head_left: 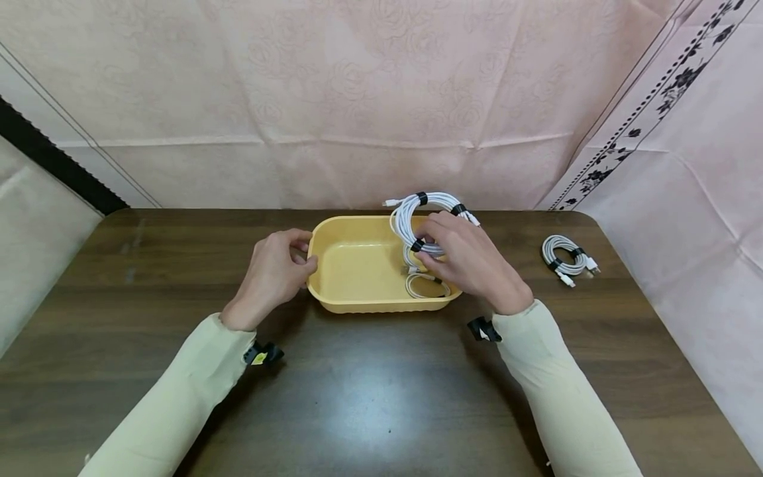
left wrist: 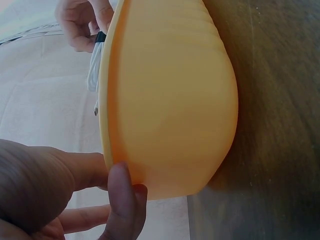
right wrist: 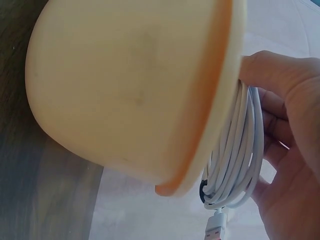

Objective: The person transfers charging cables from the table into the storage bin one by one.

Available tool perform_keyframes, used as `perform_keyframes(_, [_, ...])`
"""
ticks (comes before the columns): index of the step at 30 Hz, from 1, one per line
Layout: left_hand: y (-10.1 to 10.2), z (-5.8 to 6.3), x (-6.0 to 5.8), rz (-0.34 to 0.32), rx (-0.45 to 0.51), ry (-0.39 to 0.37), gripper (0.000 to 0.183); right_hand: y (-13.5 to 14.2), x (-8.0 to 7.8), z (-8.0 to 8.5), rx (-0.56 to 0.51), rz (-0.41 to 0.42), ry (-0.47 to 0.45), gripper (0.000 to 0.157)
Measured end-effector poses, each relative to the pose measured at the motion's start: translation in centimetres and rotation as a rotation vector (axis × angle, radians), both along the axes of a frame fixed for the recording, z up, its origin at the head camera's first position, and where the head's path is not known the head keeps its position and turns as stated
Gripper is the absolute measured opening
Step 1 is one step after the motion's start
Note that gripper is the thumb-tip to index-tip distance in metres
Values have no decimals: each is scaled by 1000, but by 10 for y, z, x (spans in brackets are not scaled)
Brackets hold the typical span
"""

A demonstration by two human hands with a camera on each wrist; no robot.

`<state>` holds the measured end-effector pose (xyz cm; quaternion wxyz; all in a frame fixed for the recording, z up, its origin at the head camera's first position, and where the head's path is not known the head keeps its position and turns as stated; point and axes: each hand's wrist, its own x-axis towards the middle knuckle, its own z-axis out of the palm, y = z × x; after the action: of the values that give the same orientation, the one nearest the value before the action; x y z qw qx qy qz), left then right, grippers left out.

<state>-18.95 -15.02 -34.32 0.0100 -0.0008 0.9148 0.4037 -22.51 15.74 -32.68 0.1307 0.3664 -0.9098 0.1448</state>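
A yellow plastic tray stands on the table against the back. My left hand pinches its left rim; in the left wrist view the fingers lie at the tray's wall. Over the tray's right end, my right hand holds a coiled white cable bound with black straps. The right wrist view shows the coil beside the tray rim, a USB plug hanging below. Another white cable lies in the tray beneath, partly hidden by the held coil.
One more coiled white cable with black straps lies on the wooden table, right of the tray. A patterned pale cloth hangs behind the table's back edge.
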Motion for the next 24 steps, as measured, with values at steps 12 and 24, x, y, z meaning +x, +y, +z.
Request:
perform_keyframes(12, [1, 2, 2, -3, 6, 7, 44, -3, 2, 0, -7, 26, 18, 22])
perform_keyframes(24, [0, 0, 0, 5, -3, -9, 46, -6, 3, -2, -20, 49, 26, 22])
